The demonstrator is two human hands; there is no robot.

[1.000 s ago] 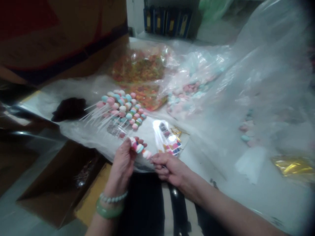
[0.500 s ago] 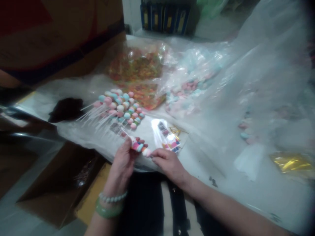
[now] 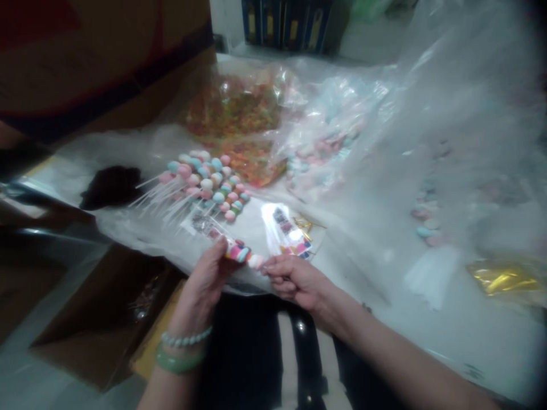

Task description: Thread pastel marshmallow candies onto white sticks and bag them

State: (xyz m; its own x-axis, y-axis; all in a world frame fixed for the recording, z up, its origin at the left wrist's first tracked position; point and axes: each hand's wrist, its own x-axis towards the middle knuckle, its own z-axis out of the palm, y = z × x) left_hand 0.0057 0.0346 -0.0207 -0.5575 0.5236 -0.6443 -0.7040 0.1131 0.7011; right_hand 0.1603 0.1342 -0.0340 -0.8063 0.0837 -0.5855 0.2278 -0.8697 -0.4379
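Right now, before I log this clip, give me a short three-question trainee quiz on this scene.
1. Which wrist wears the green bangle?
2. True or false: the left hand grips a candy skewer.
3. What fills the clear bag beyond the skewers? A: orange gummies. B: screws. C: coins.

Key: 1. Left. 2. True. 3. A.
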